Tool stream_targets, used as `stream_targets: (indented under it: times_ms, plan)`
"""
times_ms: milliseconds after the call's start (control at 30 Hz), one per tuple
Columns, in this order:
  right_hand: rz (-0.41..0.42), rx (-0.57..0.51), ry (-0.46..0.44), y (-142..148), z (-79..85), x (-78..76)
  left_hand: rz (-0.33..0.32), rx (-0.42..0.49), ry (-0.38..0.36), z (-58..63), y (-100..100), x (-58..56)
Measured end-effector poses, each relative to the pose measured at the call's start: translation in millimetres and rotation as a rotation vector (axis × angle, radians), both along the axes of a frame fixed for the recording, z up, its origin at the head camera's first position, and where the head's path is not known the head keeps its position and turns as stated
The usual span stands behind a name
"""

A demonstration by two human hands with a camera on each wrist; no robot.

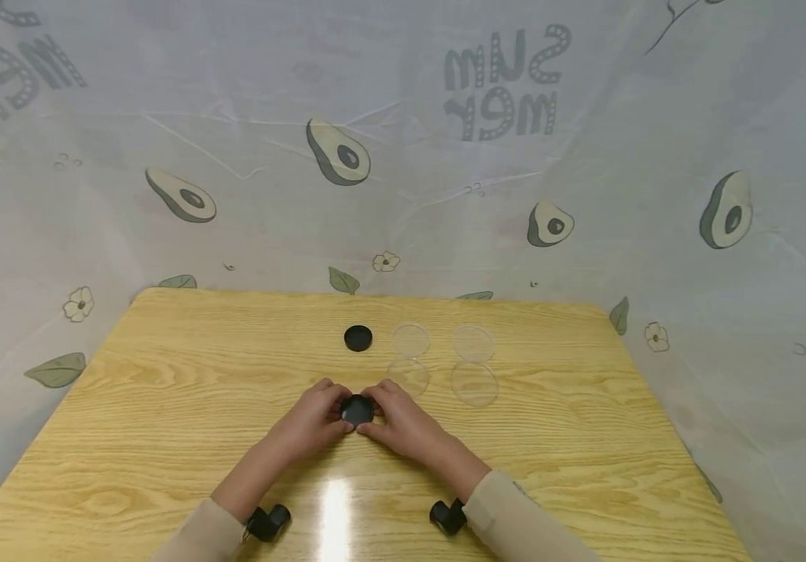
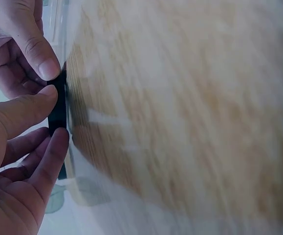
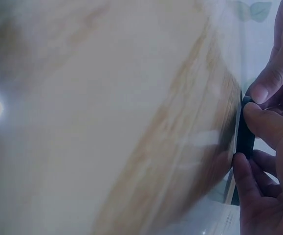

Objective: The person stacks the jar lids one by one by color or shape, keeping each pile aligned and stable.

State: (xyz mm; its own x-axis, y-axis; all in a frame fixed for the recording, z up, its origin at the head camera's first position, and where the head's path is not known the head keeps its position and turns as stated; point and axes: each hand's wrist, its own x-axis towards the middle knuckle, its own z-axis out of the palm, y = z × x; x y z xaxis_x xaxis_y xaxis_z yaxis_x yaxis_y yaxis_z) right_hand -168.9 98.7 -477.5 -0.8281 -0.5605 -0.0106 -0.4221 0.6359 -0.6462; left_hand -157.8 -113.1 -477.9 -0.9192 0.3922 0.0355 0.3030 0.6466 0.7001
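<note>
A black round disc [image 1: 356,410] with a smooth, slightly shiny top lies flat between both hands, at or just above the tabletop. My left hand [image 1: 314,417] pinches its left edge between thumb and fingers, and my right hand [image 1: 403,421] does the same on the right. The two thumbs nearly meet at the near side. Seen edge-on in the left wrist view, the disc [image 2: 57,110] is a dark, low band close to the wood. The right wrist view also shows the disc [image 3: 245,134] gripped by fingertips. Its underside is hidden.
Behind the hands stands a black round shallow dish [image 1: 358,338]. To its right lie several clear round dishes, among them a back one [image 1: 473,343] and a front one [image 1: 474,383]; another [image 1: 413,376] is close to my right hand. A printed curtain [image 1: 431,211] hangs behind the wooden table [image 1: 199,375].
</note>
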Motion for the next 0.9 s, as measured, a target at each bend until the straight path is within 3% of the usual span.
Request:
stream_targets:
  times_ms: [900]
  plan:
    - [-0.002, 0.027, -0.002, -1.9, -2.7, -2.6, 0.005, 0.027, -0.064, 0.6, -2.5, -1.9]
